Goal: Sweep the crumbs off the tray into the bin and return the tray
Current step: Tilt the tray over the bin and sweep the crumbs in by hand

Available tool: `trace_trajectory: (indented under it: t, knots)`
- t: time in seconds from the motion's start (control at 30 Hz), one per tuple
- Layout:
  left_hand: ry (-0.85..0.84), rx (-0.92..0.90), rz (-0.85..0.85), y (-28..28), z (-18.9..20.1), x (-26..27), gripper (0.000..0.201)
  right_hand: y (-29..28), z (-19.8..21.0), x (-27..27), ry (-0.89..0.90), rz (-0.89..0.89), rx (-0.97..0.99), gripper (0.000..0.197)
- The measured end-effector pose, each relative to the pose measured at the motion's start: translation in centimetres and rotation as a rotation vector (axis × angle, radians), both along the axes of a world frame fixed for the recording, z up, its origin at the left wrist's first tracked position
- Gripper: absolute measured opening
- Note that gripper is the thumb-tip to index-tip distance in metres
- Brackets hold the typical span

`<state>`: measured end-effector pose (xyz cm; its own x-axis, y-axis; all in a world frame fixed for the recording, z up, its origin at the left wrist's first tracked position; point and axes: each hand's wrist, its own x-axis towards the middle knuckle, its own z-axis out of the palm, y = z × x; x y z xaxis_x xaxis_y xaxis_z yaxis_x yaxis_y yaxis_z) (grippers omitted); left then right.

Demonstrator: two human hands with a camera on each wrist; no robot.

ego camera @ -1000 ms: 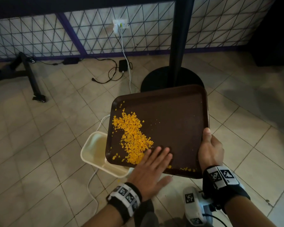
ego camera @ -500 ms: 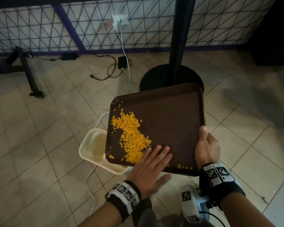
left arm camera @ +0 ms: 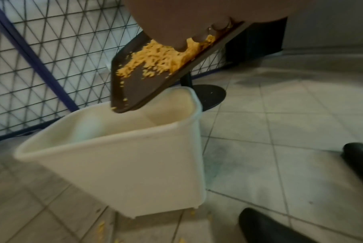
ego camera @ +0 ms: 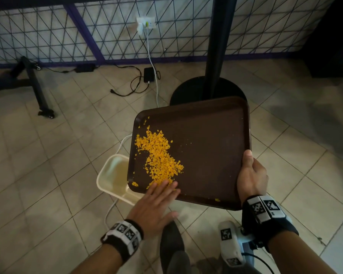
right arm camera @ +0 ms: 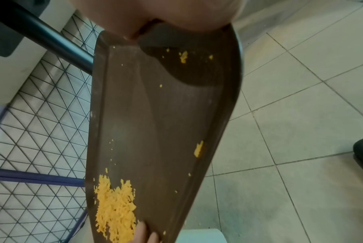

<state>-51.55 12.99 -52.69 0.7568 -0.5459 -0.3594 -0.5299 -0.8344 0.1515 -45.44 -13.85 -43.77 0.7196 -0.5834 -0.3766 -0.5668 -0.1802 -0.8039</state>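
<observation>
A dark brown tray [ego camera: 206,139] is held tilted, its left edge down over a cream plastic bin [ego camera: 112,176] on the floor. A pile of orange crumbs [ego camera: 158,157] lies on the tray's left part. My left hand [ego camera: 158,196] lies flat on the tray's near edge, straight fingers touching the near end of the crumb pile. My right hand [ego camera: 251,177] grips the tray's right rim, thumb on top. In the left wrist view the tray's corner [left arm camera: 122,105] hangs just above the bin [left arm camera: 122,157]. In the right wrist view the crumbs [right arm camera: 114,208] sit near the tray's low end.
A black table post on a round base [ego camera: 216,76] stands just behind the tray. Cables and a power adapter [ego camera: 149,75] lie on the tiled floor by the wire-grid wall. A few crumbs [left arm camera: 101,228] lie on the floor beside the bin. My dark shoes [left arm camera: 266,226] are near.
My left hand has slid left along the tray's near edge, pushing the crumb pile toward the low left side over the bin. The right hand keeps its grip.
</observation>
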Motion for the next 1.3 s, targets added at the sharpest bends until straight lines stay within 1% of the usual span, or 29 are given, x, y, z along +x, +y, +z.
trace_trajectory:
  t: [0.1, 0.17, 0.23, 0.3, 0.37, 0.43, 0.47, 0.53, 0.57, 0.63, 0.67, 0.73, 0.8, 0.87, 0.93, 1.0, 1.07, 1.17, 1.23, 1.3]
  knots:
    - [-0.005, 0.044, 0.010, 1.7, -0.1, 0.6, 0.063, -0.1, 0.1, -0.1, 0.003, -0.001, -0.020, 0.059]
    - [-0.018, 0.000, 0.017, 0.9, 0.7, 0.9, 0.063, -0.2, 0.0, -0.1, 0.007, -0.003, -0.025, 0.060]
    - [-0.017, -0.096, -0.007, -1.7, 1.7, 1.0, 0.063, -0.1, 0.0, -0.1, 0.014, -0.003, -0.018, 0.060]
    - [-0.013, -0.193, -0.071, -5.4, 2.6, 0.8, 0.064, 0.1, 0.0, 0.0, 0.010, 0.000, -0.022, 0.060]
    - [-0.028, -0.202, -0.176, -8.5, 2.9, 0.2, 0.066, 0.3, 0.1, 0.0, 0.001, 0.006, -0.031, 0.060]
    - [-0.052, -0.162, -0.254, -9.9, 2.6, -0.5, 0.070, 0.5, 0.3, -0.1, 0.007, 0.011, -0.030, 0.060]
    - [-0.049, -0.178, -0.233, -9.7, 2.3, -0.8, 0.068, 0.5, 0.3, -0.1, 0.011, 0.014, -0.032, 0.060]
    - [-0.020, -0.239, -0.098, -7.7, 1.5, -1.1, 0.063, 0.4, 0.5, -0.1, 0.011, 0.020, -0.032, 0.060]
    - [-0.013, -0.232, -0.031, -6.1, 1.0, -1.2, 0.062, 0.4, 0.5, -0.1, 0.007, 0.018, -0.028, 0.061]
    - [-0.036, -0.142, 0.060, -2.5, -0.1, -1.3, 0.061, 0.3, 0.6, -0.1, 0.000, 0.015, -0.028, 0.061]
    - [-0.036, -0.088, 0.082, -0.9, -0.4, -1.3, 0.061, 0.3, 0.6, 0.0, 0.000, 0.020, -0.031, 0.060]
    - [-0.016, -0.005, 0.072, 1.3, -0.5, -1.1, 0.060, 0.5, 0.7, 0.0, 0.008, 0.030, -0.036, 0.059]
    - [-0.020, -0.002, 0.067, 2.3, -0.1, -0.2, 0.058, 0.7, 0.7, 0.0, 0.009, 0.034, -0.045, 0.059]
    - [-0.063, -0.079, 0.139, 2.2, 1.1, 2.0, 0.057, 0.7, 0.6, 0.0, 0.003, 0.038, -0.055, 0.059]
    - [-0.119, -0.198, 0.261, 1.5, 2.4, 5.5, 0.059, 0.6, 0.5, 0.0, 0.007, 0.037, -0.060, 0.060]
    - [-0.161, -0.259, 0.375, 0.7, 3.4, 9.7, 0.061, 0.6, 0.3, 0.0, 0.020, 0.035, -0.062, 0.059]
    - [-0.181, -0.254, 0.437, 0.0, 3.8, 13.6, 0.065, 0.5, 0.3, 0.1, 0.022, 0.041, -0.064, 0.057]
    - [-0.131, -0.197, 0.469, -0.6, 3.1, 18.0, 0.071, 0.3, 0.2, 0.1, 0.008, 0.050, -0.074, 0.053]
    - [-0.100, -0.158, 0.493, -0.3, 2.2, 19.0, 0.076, 0.1, 0.3, 0.1, -0.007, 0.051, -0.082, 0.053]
    - [-0.062, -0.133, 0.563, 0.9, 1.2, 18.6, 0.079, -0.2, 0.4, 0.2, -0.020, 0.043, -0.075, 0.054]
